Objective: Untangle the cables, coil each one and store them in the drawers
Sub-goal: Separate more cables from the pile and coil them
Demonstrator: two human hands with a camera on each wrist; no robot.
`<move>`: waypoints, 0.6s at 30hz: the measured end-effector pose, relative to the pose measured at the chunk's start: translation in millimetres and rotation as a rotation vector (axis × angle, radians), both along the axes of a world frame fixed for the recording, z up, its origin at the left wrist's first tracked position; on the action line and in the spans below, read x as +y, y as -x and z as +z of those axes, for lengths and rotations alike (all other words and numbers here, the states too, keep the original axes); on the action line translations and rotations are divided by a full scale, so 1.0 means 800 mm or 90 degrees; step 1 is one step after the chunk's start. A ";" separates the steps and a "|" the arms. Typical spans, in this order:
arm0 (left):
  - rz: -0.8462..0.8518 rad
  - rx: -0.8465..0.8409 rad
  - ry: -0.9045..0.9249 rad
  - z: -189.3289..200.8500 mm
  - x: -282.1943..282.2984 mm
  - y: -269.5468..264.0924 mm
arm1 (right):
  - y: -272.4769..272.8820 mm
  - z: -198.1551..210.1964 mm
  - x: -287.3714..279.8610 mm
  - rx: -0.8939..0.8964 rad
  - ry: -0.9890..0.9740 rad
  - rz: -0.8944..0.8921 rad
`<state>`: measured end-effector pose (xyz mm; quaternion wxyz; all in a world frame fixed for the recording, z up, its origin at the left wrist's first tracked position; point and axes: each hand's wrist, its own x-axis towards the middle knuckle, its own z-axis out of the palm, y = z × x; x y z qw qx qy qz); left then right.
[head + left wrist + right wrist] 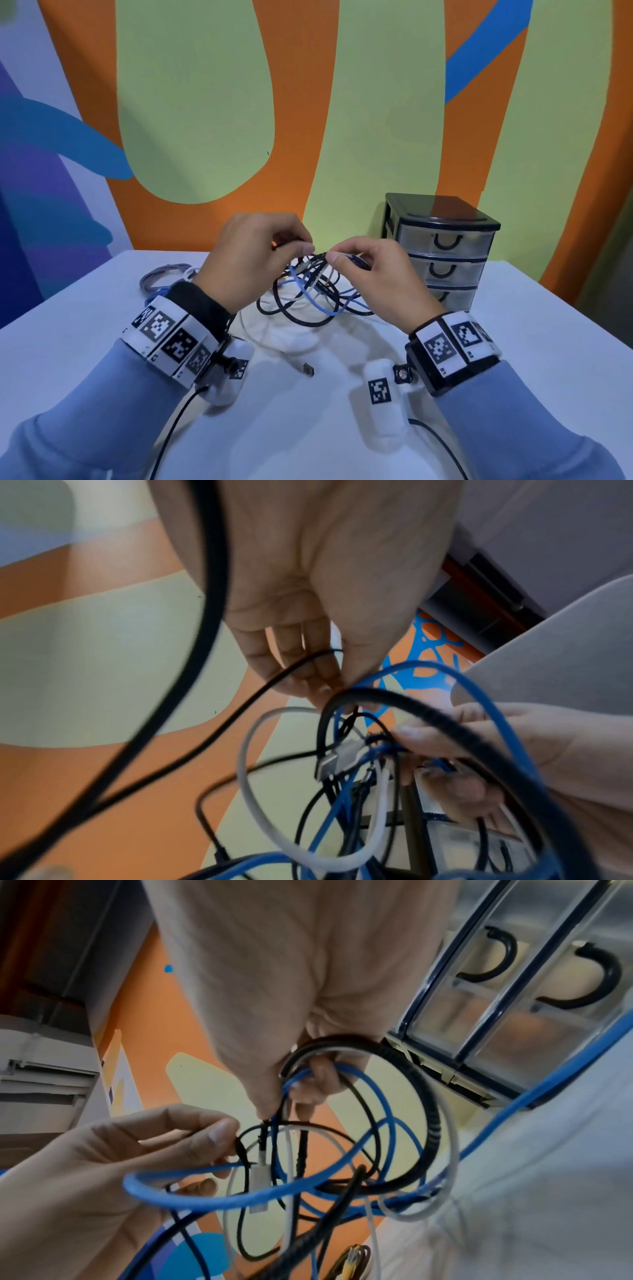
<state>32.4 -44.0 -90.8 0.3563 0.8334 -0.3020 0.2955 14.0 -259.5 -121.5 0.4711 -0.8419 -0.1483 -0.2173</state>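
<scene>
Across the lower half of the head view, white table [102, 342] fills the frame; painted wall behind w/ orange, green & blue shapes. Upper right of the tabletop: black-framed drawer unit [442, 246], three clear drawers w/ black loop handles, all closed. Right wrist view shows two of those handles close up at upper right of its frame, which the left wrist view doesn't.

Centre of head view: tangle of cables [308, 291], part lifted, part lying on the table, w/ black, blue & white strands crossing. Separate grey coil [161, 277] sits at centre left, well apart from the drawers. One white cable runs toward bottom centre & ends in a USB plug [308, 369] lying on the table; neither wrist view shows that plug.

My left hand [253, 260] is above the tangle, thumb & fingers pinching a thin black strand. Left wrist view confirms it: fingertips [318, 680] closed on the thin black cable [240, 707], w/ a silver connector [339, 756] hanging just below, mid-frame. My right hand [373, 277], just beside the left, pinches the top of the bunch. Right wrist view shows more: a thick braided black loop [421, 1096] & a blue cable [240, 1196] hooked over my curled fingers, thumb pinching thin strands at centre.

Both wrists carry marker bands, seen in head view only.
</scene>
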 end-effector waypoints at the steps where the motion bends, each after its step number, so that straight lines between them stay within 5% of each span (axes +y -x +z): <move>1: -0.006 0.025 0.058 0.003 0.000 0.001 | 0.000 0.000 -0.001 0.011 0.024 -0.018; 5: 0.031 0.040 0.197 0.011 0.010 -0.005 | 0.002 -0.001 -0.003 0.067 -0.028 0.023; 9: 0.156 -0.018 0.055 0.006 0.016 -0.006 | -0.001 -0.002 0.000 0.051 -0.062 0.036; 14: -0.075 0.069 -0.095 0.006 -0.006 0.015 | -0.003 -0.004 0.005 0.030 -0.086 0.024; 18: -0.045 0.061 -0.135 0.002 -0.007 0.012 | -0.002 -0.004 0.009 0.059 -0.154 0.048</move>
